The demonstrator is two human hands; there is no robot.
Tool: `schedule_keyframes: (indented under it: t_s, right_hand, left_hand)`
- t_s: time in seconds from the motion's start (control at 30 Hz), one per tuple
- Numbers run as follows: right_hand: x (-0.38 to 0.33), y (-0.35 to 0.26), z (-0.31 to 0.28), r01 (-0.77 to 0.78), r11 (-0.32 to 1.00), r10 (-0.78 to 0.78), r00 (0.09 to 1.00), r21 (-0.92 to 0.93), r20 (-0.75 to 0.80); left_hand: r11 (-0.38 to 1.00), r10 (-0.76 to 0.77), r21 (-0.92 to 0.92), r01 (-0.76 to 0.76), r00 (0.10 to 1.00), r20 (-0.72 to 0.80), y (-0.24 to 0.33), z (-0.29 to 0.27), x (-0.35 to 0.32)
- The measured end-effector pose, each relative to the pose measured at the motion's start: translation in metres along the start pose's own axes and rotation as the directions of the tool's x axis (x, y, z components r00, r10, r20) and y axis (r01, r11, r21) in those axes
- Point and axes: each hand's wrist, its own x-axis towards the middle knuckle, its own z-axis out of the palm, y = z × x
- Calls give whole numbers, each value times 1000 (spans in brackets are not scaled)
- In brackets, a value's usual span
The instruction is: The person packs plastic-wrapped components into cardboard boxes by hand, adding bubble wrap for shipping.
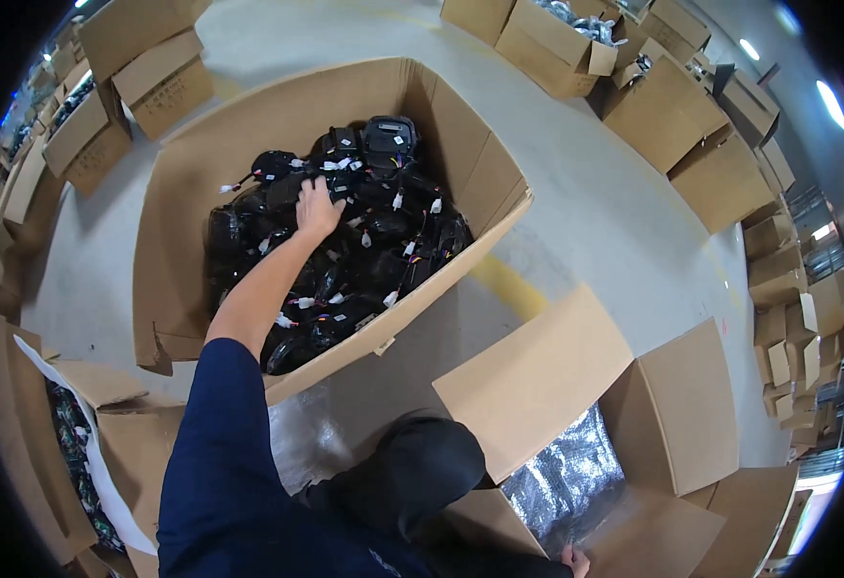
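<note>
Left hand (317,207) rests part-open on heaped black plastic-wrapped parts (376,262) within the edges of a brown cardboard box (191,159); hold unclear. Right hand (575,560) touches near edge of crinkled shiny plastic (567,472); grip unclear.

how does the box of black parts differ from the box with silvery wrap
The parts box holds jumbled black parts; the wrap box shows silvery wrap. The wrap box has flaps spread outward; the parts box has upright walls. The left hand is in the parts box; the right hand is at the wrap box. Both are open brown cardboard.
</note>
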Motion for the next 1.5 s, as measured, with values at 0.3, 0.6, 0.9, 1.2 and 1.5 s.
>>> schedule_keyframes:
  t_s: [0.3,0.6,0.9,1.2,1.5]
  right_hand:
    - [-8,-62,-9,-256,966,257,963,-24,75]
    - [3,-73,-4,-294,953,300,948,-72,106]
    - [13,-39,-1,-251,964,263,941,-83,214]
    - [20,17,6,-238,965,253,954,-109,160]
    - [17,-34,0,-273,955,291,935,-112,204]
  left_hand:
    - [870,321,374,-321,945,64,9,16,85]
    - [792,439,473,-386,899,-1,18,56,89]
    - [932,312,177,-315,949,46,16,55,90]
    - [830,497,278,-483,868,23,33,57,68]
    - [570,598,580,-582,778,193,15,69,93]
